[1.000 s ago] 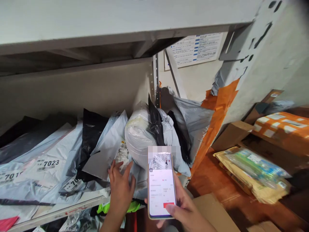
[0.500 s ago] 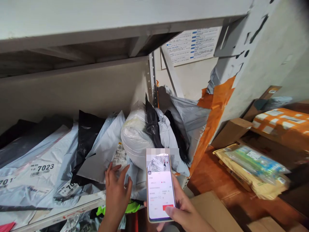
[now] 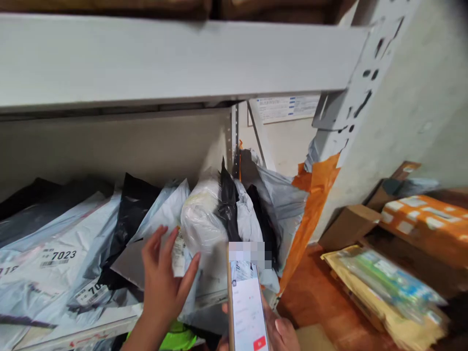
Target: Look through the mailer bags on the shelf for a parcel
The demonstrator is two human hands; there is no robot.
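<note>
Now left hand (image 3: 161,287) on grey parcel (image 3: 161,229).

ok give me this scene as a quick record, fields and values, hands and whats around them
left hand: open, fingers on a grey mailer bag by its label
right hand: holds a phone, screen lit
shelf: metal rack packed with grey and black parcel bags
labelled bag: reads 7023
white bundle: beside the left hand
right side: cardboard box, orange carton
</note>
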